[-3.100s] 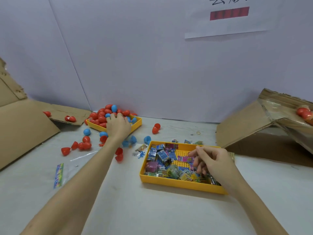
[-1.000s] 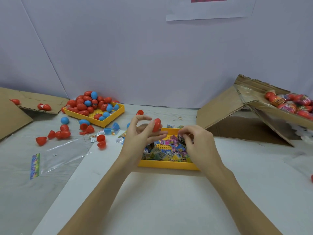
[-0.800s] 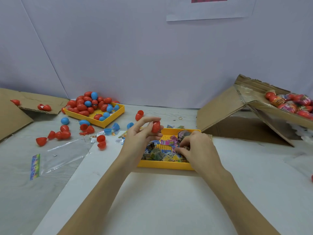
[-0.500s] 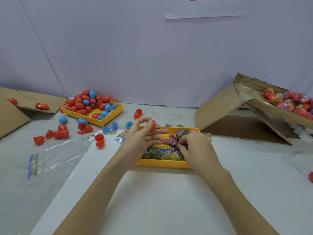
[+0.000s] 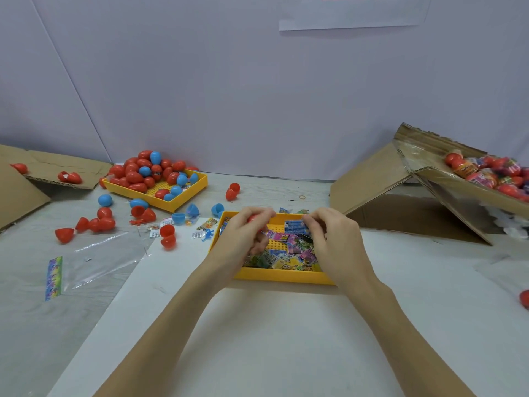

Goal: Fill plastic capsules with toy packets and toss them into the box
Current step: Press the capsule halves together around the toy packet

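Note:
My left hand (image 5: 243, 234) grips a red capsule (image 5: 253, 218) over the yellow tray (image 5: 274, 275) of toy packets (image 5: 289, 255) in the middle of the table; most of the capsule is hidden by my fingers. My right hand (image 5: 333, 239) hovers over the tray's right side with its fingertips pinching a packet (image 5: 297, 226) at the far edge. A second yellow tray (image 5: 171, 204) heaped with red and blue capsules (image 5: 143, 173) stands at the back left. The cardboard box (image 5: 446, 179) at the right holds several filled capsules (image 5: 492, 173).
Loose red and blue capsule halves (image 5: 94, 223) and small packets lie scattered between the two trays. A clear plastic bag (image 5: 94, 262) lies at the left. Flattened cardboard (image 5: 20, 190) sits at the far left. One red capsule (image 5: 524, 298) lies at the right edge.
My left hand has brought a red capsule from the far tray to the packet tray and lowered it there. My right hand has shifted among the packets and pinched one.

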The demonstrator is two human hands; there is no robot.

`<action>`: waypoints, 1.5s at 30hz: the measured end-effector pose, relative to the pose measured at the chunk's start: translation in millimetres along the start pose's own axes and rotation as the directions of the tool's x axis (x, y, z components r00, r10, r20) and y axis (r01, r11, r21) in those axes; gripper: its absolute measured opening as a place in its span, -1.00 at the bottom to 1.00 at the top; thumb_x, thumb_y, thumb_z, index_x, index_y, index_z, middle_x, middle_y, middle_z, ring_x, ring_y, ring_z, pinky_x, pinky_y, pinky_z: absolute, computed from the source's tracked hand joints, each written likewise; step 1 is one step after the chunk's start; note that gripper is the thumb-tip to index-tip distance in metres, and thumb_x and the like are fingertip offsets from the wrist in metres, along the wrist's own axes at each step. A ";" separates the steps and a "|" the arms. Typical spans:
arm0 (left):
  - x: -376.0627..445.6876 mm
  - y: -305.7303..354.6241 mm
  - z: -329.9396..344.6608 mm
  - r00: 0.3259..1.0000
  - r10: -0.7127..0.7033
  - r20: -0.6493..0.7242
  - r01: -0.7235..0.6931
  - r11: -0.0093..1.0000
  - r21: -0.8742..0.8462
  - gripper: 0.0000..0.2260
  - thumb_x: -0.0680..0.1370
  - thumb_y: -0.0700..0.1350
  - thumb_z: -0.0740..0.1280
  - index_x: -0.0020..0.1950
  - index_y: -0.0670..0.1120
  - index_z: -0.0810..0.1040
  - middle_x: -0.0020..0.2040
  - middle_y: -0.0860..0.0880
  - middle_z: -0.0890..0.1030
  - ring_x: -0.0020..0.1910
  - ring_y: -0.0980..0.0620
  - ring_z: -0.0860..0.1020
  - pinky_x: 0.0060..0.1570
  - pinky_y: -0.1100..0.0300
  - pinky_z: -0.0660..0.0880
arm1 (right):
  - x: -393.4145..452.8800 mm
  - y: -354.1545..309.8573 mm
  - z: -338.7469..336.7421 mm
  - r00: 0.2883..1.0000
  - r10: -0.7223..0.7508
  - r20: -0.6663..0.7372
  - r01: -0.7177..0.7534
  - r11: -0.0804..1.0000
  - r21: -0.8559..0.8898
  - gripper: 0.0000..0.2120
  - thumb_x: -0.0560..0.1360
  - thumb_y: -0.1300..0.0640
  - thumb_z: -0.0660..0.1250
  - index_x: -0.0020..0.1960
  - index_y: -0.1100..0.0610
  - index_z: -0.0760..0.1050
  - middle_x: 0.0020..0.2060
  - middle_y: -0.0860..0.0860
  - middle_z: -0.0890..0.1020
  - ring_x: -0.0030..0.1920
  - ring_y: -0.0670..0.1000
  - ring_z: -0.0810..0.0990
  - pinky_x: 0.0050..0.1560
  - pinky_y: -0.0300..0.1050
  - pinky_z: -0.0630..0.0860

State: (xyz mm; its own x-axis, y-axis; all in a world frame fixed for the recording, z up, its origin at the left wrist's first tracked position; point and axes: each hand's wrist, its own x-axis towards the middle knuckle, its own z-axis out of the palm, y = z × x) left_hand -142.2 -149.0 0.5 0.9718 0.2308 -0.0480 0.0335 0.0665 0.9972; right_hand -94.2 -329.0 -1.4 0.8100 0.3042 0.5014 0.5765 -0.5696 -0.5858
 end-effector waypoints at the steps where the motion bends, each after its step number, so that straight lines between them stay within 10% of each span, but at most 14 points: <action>1: -3.6 -0.5 0.8 1.000 0.024 0.015 -0.025 0.994 0.105 -0.72 0.55 0.12 0.42 0.16 -0.01 0.61 -0.17 -0.03 0.54 -0.40 0.11 0.49 -0.44 0.32 0.41 | -0.5 -0.4 -0.2 1.000 -0.018 -0.011 0.018 1.000 0.018 -0.80 0.68 0.10 0.29 -0.07 0.14 0.58 -0.22 -0.09 0.55 -0.19 -0.07 0.51 -0.19 -0.39 0.33; 6: -10.2 -4.1 2.2 0.991 0.135 -0.011 -0.126 0.945 0.303 -0.79 0.48 0.12 0.51 0.08 0.14 0.64 0.08 0.20 0.58 0.01 0.04 0.61 -0.26 0.38 0.51 | -0.8 -0.1 0.0 0.997 -0.075 0.004 0.074 0.992 0.101 -0.80 0.66 0.12 0.32 -0.09 0.17 0.60 -0.24 -0.04 0.59 -0.18 0.01 0.58 -0.15 -0.06 0.50; 12: -10.7 -5.1 0.7 0.984 0.176 -0.025 -0.167 0.961 0.219 -0.93 0.50 0.06 0.52 -0.08 0.12 0.68 -0.18 0.19 0.59 -0.30 0.17 0.56 -0.30 0.34 0.48 | -1.0 0.0 0.7 0.999 -0.032 -0.036 0.040 0.968 0.246 -0.77 0.72 0.13 0.18 0.13 0.06 0.62 -0.17 -0.13 0.60 -0.13 -0.10 0.60 -0.11 -0.21 0.50; 17: -9.1 -4.5 -0.6 0.985 0.166 -0.055 -0.157 0.978 0.136 -0.92 0.54 0.02 0.48 -0.10 0.03 0.68 -0.24 0.05 0.57 -0.38 0.13 0.49 -0.31 0.27 0.45 | -3.0 -0.7 -1.8 0.960 -0.274 0.050 0.252 0.931 0.265 -0.61 0.64 0.30 0.30 0.37 -0.06 0.52 0.12 -0.12 0.58 -0.05 -0.14 0.59 -0.09 -0.40 0.47; 25: -7.6 -5.1 -2.6 0.986 0.153 -0.072 -0.146 0.984 0.099 -0.90 0.59 -0.11 0.43 -0.08 -0.12 0.66 -0.41 0.05 0.50 -0.48 0.14 0.43 -0.40 0.29 0.40 | -5.8 -3.5 7.4 0.954 -0.296 0.056 0.276 0.933 0.229 -0.46 0.55 0.12 0.50 0.48 -0.01 0.41 0.13 -0.09 0.60 0.09 -0.14 0.58 0.07 -0.22 0.56; 31: -8.3 -3.8 -2.9 0.991 0.126 -0.043 -0.122 0.989 0.082 -0.81 0.57 -0.07 0.46 0.02 -0.20 0.67 -0.40 0.01 0.48 -0.48 0.11 0.40 -0.46 0.32 0.36 | -4.6 -5.4 6.4 0.906 -0.422 -0.025 0.422 0.900 0.111 -0.81 0.56 0.17 0.49 0.16 0.11 0.62 0.08 -0.01 0.58 -0.04 -0.26 0.46 0.05 -0.26 0.51; 41: -8.0 0.3 -2.0 0.996 0.092 -0.014 -0.091 0.994 0.063 -0.72 0.62 -0.21 0.34 -0.29 -0.20 0.47 -0.41 -0.05 0.36 -0.53 0.05 0.32 -0.52 0.31 0.28 | -7.0 -5.8 8.6 0.959 -0.282 -0.019 0.277 0.925 0.258 -0.96 0.60 0.23 0.40 0.04 0.14 0.60 -0.06 -0.03 0.62 -0.11 -0.11 0.60 -0.06 -0.31 0.51; 45: -6.0 -1.4 -3.3 0.995 0.094 -0.029 -0.092 0.994 0.063 -0.72 0.62 -0.17 0.37 -0.29 -0.17 0.53 -0.40 -0.06 0.38 -0.52 0.06 0.34 -0.52 0.31 0.30 | -9.4 -8.6 9.4 0.974 -0.198 0.113 0.149 0.929 0.338 -0.57 0.53 -0.04 0.48 0.34 0.02 0.48 0.10 -0.11 0.61 0.06 -0.11 0.62 0.04 -0.23 0.57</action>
State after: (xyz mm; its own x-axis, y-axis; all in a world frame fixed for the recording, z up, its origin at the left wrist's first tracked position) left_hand -148.9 -147.2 -0.7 0.9635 0.2639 0.0447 -0.0419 -0.0161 0.9990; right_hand -105.9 -319.8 -7.1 0.6870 0.4947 0.5323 0.6931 -0.2258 -0.6846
